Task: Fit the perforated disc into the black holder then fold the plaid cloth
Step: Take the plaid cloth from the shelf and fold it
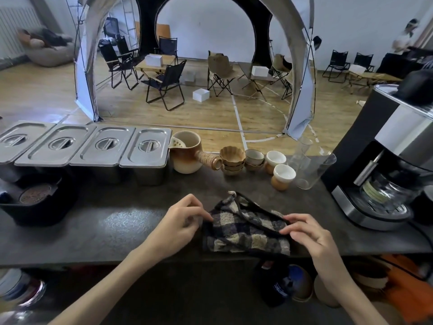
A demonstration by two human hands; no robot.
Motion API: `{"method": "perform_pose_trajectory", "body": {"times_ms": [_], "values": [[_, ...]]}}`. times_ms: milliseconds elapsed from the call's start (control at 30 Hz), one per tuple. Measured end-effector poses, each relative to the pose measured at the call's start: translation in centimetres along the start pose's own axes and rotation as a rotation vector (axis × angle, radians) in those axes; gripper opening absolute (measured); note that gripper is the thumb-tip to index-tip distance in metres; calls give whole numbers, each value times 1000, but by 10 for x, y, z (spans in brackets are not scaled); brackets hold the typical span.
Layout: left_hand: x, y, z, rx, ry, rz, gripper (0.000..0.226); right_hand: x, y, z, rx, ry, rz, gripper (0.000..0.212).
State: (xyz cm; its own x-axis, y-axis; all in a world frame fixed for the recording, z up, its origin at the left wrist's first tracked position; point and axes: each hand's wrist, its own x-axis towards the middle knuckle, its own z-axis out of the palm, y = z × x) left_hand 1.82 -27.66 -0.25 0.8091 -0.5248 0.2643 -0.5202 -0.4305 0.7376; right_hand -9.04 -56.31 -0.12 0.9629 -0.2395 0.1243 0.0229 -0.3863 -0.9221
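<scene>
The plaid cloth (pixel 243 228), dark blue and beige with a black hem, lies partly folded on the dark counter near its front edge. My left hand (pixel 185 219) pinches the cloth's left edge. My right hand (pixel 309 233) grips its right edge, fingers over the hem. At the far left stands the black holder (pixel 37 214), and the round perforated disc (pixel 35 194) sits inside its top.
Several lidded steel pans (pixel 145 148) line the back left. A ceramic pot (pixel 187 153), stacked cups (pixel 233 160) and clear glasses (pixel 314 167) stand behind the cloth. A coffee machine (pixel 384 174) fills the right side. Bare counter (pixel 121 228) lies between holder and cloth.
</scene>
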Motion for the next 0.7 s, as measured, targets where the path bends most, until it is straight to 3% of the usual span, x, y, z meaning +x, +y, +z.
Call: {"method": "perform_pose_trajectory", "body": {"times_ms": [67, 100, 200, 367, 467, 567, 700], "values": [[2, 7, 1, -72, 33, -122, 16, 1, -2, 5, 0, 75, 61, 14], [5, 9, 2, -80, -5, -194, 22, 1, -1, 7, -19, 63, 120, 16], [14, 12, 4, -50, -170, -377, 57, 6, 1, 6, -51, -58, 281, 50], [26, 15, 9, -54, -231, -523, 78, 18, -1, 0, -82, -170, 346, 69], [36, 21, 12, -161, -318, -559, 68, 21, 2, -4, -127, -213, 323, 75], [45, 27, 12, -240, -430, -534, 55, 21, -1, -4, -135, -218, 290, 54], [51, 24, 10, -212, -437, -434, 57, 18, -1, -4, -114, -188, 276, 46]]}}
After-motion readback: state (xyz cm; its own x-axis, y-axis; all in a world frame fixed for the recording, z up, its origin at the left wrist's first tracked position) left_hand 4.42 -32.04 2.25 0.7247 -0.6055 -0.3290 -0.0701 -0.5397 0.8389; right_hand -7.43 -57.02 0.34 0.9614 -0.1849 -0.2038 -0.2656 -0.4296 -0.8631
